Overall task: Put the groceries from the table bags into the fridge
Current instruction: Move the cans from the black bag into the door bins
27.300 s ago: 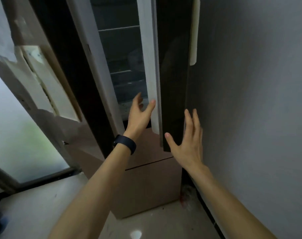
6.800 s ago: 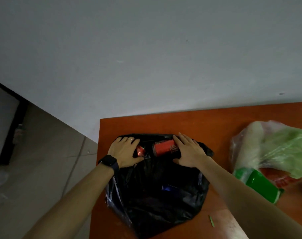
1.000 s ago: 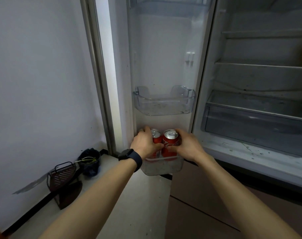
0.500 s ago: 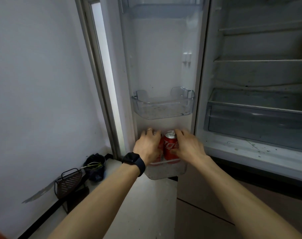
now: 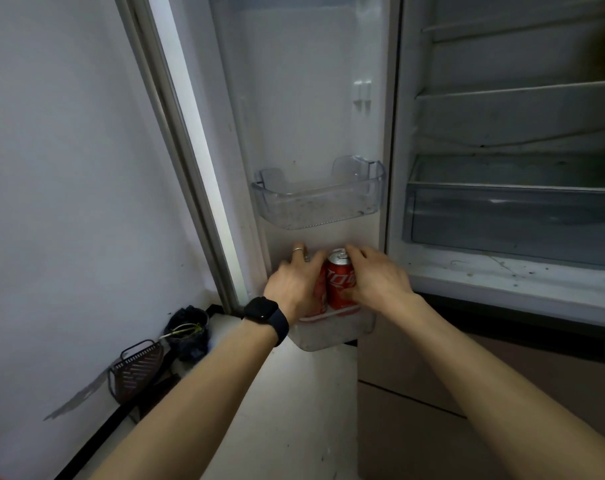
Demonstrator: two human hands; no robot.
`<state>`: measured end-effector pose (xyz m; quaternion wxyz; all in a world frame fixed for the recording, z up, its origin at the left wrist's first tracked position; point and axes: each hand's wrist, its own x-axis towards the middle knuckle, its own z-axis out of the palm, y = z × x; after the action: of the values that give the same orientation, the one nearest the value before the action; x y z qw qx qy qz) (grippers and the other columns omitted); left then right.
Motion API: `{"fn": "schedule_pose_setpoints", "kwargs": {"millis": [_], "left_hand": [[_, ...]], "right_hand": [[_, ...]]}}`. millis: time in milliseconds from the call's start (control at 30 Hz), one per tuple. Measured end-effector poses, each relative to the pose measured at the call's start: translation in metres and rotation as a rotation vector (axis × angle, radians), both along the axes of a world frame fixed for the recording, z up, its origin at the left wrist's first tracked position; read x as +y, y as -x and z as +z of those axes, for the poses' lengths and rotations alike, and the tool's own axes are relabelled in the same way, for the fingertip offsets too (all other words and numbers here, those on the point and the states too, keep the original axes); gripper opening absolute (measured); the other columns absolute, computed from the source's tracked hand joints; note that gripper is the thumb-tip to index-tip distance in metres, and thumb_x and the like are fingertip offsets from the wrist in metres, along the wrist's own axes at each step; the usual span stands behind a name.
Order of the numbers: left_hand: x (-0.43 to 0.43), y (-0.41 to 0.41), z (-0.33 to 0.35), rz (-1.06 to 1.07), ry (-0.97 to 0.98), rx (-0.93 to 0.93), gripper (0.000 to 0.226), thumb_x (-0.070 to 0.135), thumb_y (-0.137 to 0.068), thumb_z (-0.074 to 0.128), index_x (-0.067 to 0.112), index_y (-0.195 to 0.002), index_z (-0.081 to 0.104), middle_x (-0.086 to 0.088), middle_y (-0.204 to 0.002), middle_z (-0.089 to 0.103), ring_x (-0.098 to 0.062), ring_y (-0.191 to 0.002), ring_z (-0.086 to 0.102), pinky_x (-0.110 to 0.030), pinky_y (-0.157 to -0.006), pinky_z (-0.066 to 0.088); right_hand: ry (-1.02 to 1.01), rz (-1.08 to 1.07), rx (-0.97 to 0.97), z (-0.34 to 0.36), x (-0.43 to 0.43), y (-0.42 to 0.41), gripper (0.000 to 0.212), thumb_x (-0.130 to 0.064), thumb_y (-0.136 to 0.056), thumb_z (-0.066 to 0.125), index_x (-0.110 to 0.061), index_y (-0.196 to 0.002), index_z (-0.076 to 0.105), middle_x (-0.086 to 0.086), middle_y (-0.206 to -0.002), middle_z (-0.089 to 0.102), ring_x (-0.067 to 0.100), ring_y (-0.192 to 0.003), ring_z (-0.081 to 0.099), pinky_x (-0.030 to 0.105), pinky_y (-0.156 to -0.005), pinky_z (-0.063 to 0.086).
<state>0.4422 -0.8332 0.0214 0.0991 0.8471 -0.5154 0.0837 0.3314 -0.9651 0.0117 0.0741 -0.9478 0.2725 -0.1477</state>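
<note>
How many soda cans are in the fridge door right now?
2, both in the bottom door bin: one can under the right hand, the other can mostly hidden behind the left hand.

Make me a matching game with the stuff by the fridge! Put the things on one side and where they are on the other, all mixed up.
Things:
1. red cans
2. upper door bin
3. black watch
4. dark basket

Places or states:
A. on the floor by the wall
B. on the left wrist
C. in the lowest door bin, held by the left hand and right hand
D. clear, holds nothing

Pairs: 1-C, 2-D, 3-B, 4-A
</note>
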Motion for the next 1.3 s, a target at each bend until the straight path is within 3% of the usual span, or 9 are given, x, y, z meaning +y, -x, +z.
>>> {"fn": "schedule_pose_setpoints", "kwargs": {"millis": [133,300,400,600,800,1033,1133,1233,1300], "left_hand": [[0.002,-0.009,0.000,-0.043,0.013,-0.028,0.063,0.032,-0.087,0.066,0.033,-0.139,0.033,-0.010,-0.134,0.034,-0.038,-0.095,0.060,-0.047,-0.077,0.058],[0.001,0.000,0.003,-0.002,-0.026,-0.133,0.068,0.039,-0.088,0.067,0.030,-0.144,0.029,-0.009,-0.137,0.037,-0.035,-0.094,0.062,-0.044,-0.073,0.057],[0.000,0.005,0.009,0.042,-0.061,-0.232,0.072,0.044,-0.089,0.065,0.026,-0.147,0.027,-0.009,-0.134,0.042,-0.033,-0.100,0.060,-0.039,-0.067,0.047],[0.010,0.004,0.011,-0.011,-0.017,-0.450,0.038,0.022,-0.090,0.058,0.014,-0.127,0.053,-0.006,-0.112,0.062,-0.029,-0.095,0.060,-0.034,-0.056,0.039],[0.018,0.004,0.008,-0.048,0.050,-0.514,0.023,0.020,-0.093,0.057,0.010,-0.113,0.061,-0.008,-0.101,0.067,-0.028,-0.084,0.062,-0.033,-0.057,0.041],[0.024,0.003,0.009,-0.059,0.022,-0.597,0.021,0.023,-0.086,0.069,0.013,-0.104,0.067,-0.008,-0.092,0.069,-0.030,-0.082,0.065,-0.035,-0.070,0.048],[0.021,0.002,0.015,-0.082,-0.018,-0.566,0.024,0.020,-0.095,0.054,0.012,-0.117,0.058,-0.008,-0.105,0.067,-0.032,-0.094,0.064,-0.035,-0.075,0.044],[0.019,0.000,0.024,-0.134,-0.021,-0.584,0.013,0.016,-0.088,0.063,0.012,-0.101,0.063,-0.006,-0.091,0.068,-0.031,-0.078,0.065,-0.033,-0.064,0.039],[0.017,-0.007,0.022,-0.191,0.004,-0.599,0.021,0.014,-0.071,0.078,0.012,-0.088,0.065,-0.006,-0.079,0.066,-0.030,-0.062,0.062,-0.031,-0.057,0.039]], "right_hand": [[-0.013,0.001,-0.044,-0.003,0.000,0.002,0.083,-0.039,-0.082,0.075,-0.017,-0.150,0.032,0.010,-0.138,0.051,0.031,-0.122,0.052,0.042,-0.095,0.051],[-0.072,0.024,-0.034,-0.002,-0.004,0.002,0.090,-0.034,-0.082,0.075,-0.016,-0.155,0.025,0.010,-0.148,0.045,0.031,-0.133,0.044,0.040,-0.108,0.040],[-0.105,0.036,-0.070,0.000,-0.004,0.004,0.094,-0.037,-0.081,0.077,-0.016,-0.156,0.024,0.010,-0.152,0.042,0.030,-0.137,0.042,0.039,-0.111,0.036],[-0.129,0.077,-0.180,-0.004,-0.003,0.016,0.076,-0.032,-0.085,0.071,-0.018,-0.151,0.037,0.007,-0.146,0.050,0.027,-0.130,0.051,0.038,-0.108,0.043],[-0.108,0.060,-0.321,-0.014,0.011,0.025,0.060,-0.027,-0.090,0.068,-0.017,-0.145,0.047,0.005,-0.141,0.055,0.022,-0.127,0.054,0.032,-0.104,0.042],[-0.162,0.000,-0.360,-0.025,0.020,0.028,0.059,-0.029,-0.091,0.067,-0.022,-0.146,0.045,0.003,-0.141,0.056,0.023,-0.128,0.052,0.041,-0.107,0.045],[-0.163,-0.019,-0.315,-0.015,0.021,0.026,0.063,-0.029,-0.088,0.068,-0.024,-0.145,0.044,0.005,-0.138,0.057,0.026,-0.124,0.055,0.043,-0.101,0.049],[-0.176,-0.054,-0.292,-0.009,0.022,0.024,0.066,-0.030,-0.086,0.068,-0.026,-0.147,0.042,0.006,-0.140,0.053,0.030,-0.123,0.056,0.046,-0.099,0.050],[-0.185,-0.069,-0.282,-0.007,0.022,0.022,0.067,-0.032,-0.087,0.068,-0.026,-0.148,0.040,0.006,-0.143,0.050,0.031,-0.124,0.055,0.047,-0.099,0.050]]}}
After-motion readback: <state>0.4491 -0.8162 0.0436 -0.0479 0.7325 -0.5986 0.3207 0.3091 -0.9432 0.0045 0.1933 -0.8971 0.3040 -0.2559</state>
